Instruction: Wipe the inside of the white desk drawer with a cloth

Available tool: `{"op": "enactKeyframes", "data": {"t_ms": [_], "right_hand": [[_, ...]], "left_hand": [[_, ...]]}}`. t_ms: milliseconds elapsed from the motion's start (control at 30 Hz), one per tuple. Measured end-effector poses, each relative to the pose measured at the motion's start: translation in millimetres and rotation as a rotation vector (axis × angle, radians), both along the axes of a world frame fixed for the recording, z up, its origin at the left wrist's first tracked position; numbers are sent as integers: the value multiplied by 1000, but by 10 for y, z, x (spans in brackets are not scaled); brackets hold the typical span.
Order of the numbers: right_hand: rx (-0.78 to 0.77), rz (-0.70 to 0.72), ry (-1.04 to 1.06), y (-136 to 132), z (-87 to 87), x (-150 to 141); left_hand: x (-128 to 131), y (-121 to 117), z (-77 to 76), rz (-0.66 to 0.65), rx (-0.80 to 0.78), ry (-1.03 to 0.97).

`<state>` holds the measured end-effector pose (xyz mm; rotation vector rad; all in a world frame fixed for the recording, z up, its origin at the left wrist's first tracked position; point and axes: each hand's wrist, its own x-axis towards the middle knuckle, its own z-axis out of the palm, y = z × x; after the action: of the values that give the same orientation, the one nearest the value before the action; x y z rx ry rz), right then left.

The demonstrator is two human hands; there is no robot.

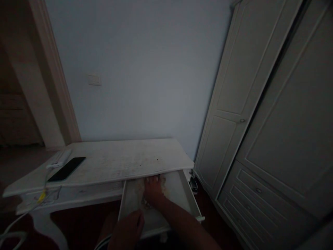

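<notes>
A white drawer [179,198] is pulled out from under the white desk [117,152]. Inside it, toward the back, my right hand [153,191] presses down on a crumpled, pale brownish cloth [163,183]. Parts of this cloth show on both sides of the hand, and its exact kind is hard to make out in the dim light. My left hand [132,222] is closed, low over the drawer's front left corner. Whatever its curled fingers may hold is hidden.
A dark phone [67,169] lies on the desk's left end, beside a white power strip [59,158] with cables hanging down. To the right stands a white wardrobe [231,104] with drawers. Dark shoes [194,184] sit between desk and wardrobe.
</notes>
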<state>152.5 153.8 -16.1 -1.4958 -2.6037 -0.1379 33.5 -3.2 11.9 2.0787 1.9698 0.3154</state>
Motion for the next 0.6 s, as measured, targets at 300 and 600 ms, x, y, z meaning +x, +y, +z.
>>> {"op": "enactKeyframes", "data": {"t_ms": [300, 600], "right_hand": [[41, 469, -87, -161, -111, 235], [-35, -166, -55, 184, 224, 1172]], "left_hand": [[-8, -25, 17, -6, -41, -16], [21, -31, -10, 9, 17, 6]]}}
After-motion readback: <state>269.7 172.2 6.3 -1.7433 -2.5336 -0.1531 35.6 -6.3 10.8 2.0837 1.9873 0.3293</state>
